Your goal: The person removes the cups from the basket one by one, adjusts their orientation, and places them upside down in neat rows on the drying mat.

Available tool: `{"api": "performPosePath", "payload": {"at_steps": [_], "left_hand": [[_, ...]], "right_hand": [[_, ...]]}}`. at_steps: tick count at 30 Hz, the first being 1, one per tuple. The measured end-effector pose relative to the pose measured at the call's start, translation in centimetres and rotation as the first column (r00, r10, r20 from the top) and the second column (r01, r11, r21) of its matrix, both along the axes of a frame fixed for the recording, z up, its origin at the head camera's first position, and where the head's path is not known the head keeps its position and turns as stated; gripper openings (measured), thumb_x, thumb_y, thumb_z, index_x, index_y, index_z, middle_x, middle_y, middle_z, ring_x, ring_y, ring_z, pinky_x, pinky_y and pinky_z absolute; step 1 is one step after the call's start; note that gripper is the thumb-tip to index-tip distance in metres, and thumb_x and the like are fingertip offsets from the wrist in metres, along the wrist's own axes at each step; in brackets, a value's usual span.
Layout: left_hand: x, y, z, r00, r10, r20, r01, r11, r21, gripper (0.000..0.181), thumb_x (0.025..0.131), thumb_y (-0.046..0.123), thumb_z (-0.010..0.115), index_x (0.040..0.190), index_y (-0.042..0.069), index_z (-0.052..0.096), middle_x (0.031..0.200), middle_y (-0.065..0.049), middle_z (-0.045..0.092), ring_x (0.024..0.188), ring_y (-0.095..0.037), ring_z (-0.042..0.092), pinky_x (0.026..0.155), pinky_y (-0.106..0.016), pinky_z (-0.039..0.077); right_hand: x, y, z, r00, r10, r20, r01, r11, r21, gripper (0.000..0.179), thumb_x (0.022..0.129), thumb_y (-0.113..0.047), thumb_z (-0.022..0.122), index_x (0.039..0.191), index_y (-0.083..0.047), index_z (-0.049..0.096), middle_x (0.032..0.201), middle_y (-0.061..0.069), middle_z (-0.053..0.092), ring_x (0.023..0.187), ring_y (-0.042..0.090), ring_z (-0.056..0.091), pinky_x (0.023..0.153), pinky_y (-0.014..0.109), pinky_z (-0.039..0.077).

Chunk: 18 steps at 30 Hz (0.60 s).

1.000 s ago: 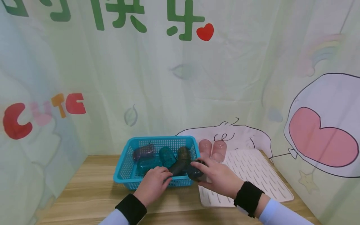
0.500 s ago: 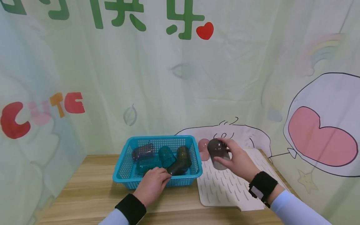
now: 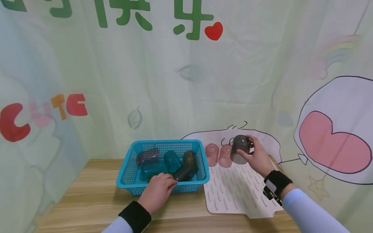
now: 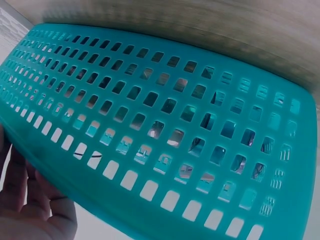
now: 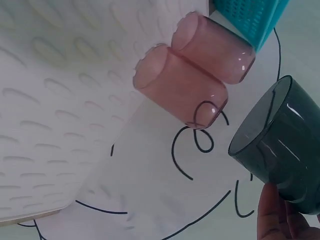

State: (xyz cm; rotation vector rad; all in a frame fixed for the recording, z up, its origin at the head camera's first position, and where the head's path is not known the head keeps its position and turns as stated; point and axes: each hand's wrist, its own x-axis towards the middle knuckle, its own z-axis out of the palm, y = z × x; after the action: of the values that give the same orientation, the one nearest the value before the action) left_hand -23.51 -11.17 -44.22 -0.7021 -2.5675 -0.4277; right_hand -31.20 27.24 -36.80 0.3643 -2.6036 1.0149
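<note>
My right hand (image 3: 258,159) grips a dark grey see-through cup (image 3: 240,147), its rounded base up and mouth down, above the back of a white ridged drying mat (image 3: 230,191). In the right wrist view the grey cup (image 5: 285,145) is apart from two pink cups (image 5: 182,87), which stand mouth down on the mat. At the front rim of a blue perforated basket (image 3: 125,184), my left hand (image 3: 158,191) holds on with curled fingers. Inside the basket lie a purple cup (image 3: 148,156), teal cups (image 3: 172,160) and dark cups (image 3: 186,171).
The basket stands on a wooden table (image 3: 96,194), left of the mat. Behind the table hangs a printed curtain (image 3: 163,97), close to the basket and the pink cups. The left wrist view is mostly filled by the basket's wall (image 4: 165,120).
My right hand has lifted the grey cup from the basket's right front corner and carried it right and back over the mat, beside the pink cups. My left hand stays at the rim.
</note>
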Motion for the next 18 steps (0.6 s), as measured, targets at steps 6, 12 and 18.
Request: {"api": "performPosePath", "payload": {"at_steps": [6,12,18], "left_hand": [[-0.1,0.0,-0.1,1.0,-0.004,-0.027,0.004,1.0,0.006,0.009,0.084,0.021,0.072,0.093,0.023,0.074,0.09,0.01,0.067,0.086,-0.01,0.053,0.07,-0.036,0.05],[-0.1,0.1,-0.2,1.0,-0.006,-0.026,0.006,1.0,0.011,0.01,0.084,0.022,0.072,0.094,0.023,0.074,0.09,0.01,0.067,0.086,-0.01,0.053,0.07,-0.036,0.05],[0.0,0.0,-0.2,1.0,0.001,-0.025,0.0,1.0,0.012,0.009,0.085,0.022,0.072,0.093,0.023,0.074,0.09,0.011,0.066,0.085,-0.01,0.053,0.069,-0.036,0.049]], "right_hand": [[-1.0,1.5,-1.1,0.997,-0.054,0.062,0.055,0.998,-0.006,0.078,0.09,-0.034,0.066,0.145,-0.006,0.019,0.139,0.032,0.037,0.107,0.041,0.051,0.083,0.057,0.052],[-2.2,2.5,-2.3,0.99,-0.12,0.076,0.119,0.993,0.014,0.078,0.09,-0.029,0.066,0.144,0.0,0.018,0.138,0.036,0.036,0.116,0.045,0.046,0.093,0.063,0.044],[-3.6,3.0,-3.9,0.977,-0.197,0.086,0.193,0.98,0.049,0.078,0.088,-0.026,0.068,0.143,0.003,0.02,0.137,0.036,0.038,0.118,0.046,0.044,0.096,0.063,0.041]]}}
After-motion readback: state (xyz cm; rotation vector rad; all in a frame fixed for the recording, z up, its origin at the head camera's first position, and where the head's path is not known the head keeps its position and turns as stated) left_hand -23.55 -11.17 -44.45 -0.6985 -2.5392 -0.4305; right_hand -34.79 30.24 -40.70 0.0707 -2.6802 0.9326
